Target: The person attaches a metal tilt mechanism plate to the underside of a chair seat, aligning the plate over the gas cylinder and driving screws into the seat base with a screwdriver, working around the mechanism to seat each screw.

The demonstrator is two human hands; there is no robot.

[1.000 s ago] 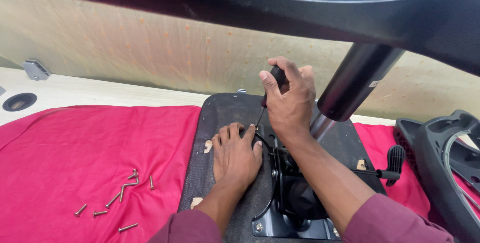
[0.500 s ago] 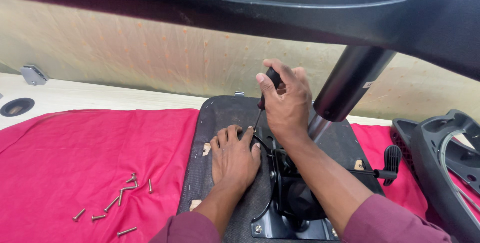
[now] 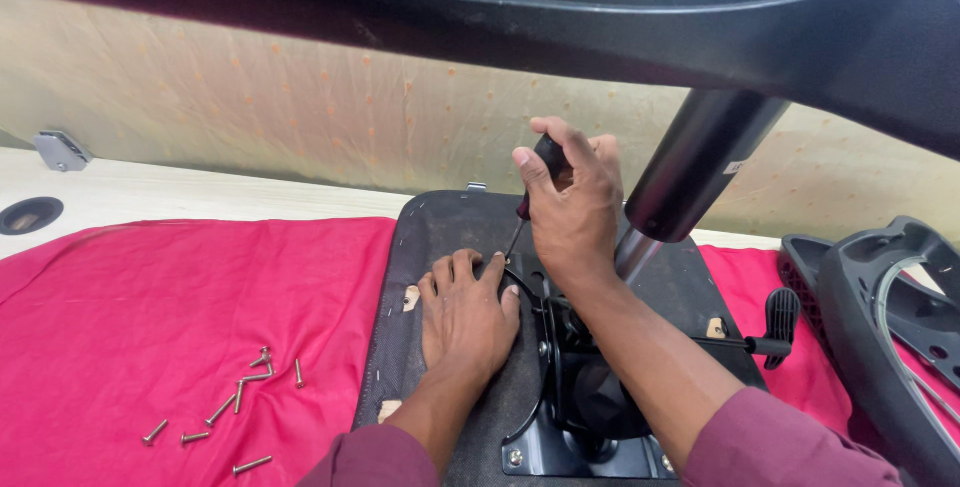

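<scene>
An upturned chair seat [image 3: 425, 237] with a dark underside lies on a red cloth [image 3: 190, 317]. A black metal mechanism plate [image 3: 560, 427] is fixed on it, and a gas cylinder [image 3: 690, 167] rises from that plate. My right hand [image 3: 572, 209] grips the black handle of a screwdriver [image 3: 532, 187], whose tip points down at the plate's corner. My left hand [image 3: 465, 312] lies flat on the seat beside the plate, fingers near the screwdriver tip.
Several loose screws [image 3: 240, 397] lie on the cloth at the lower left. A black plastic armrest part [image 3: 880, 297] sits at the right. A lever with a black knob [image 3: 778, 319] sticks out of the mechanism. The chair base [image 3: 620, 17] hangs overhead. A pale wall panel stands behind.
My right hand has shifted a little on the screwdriver handle, which stays at the same spot. My left hand has stayed flat on the seat.
</scene>
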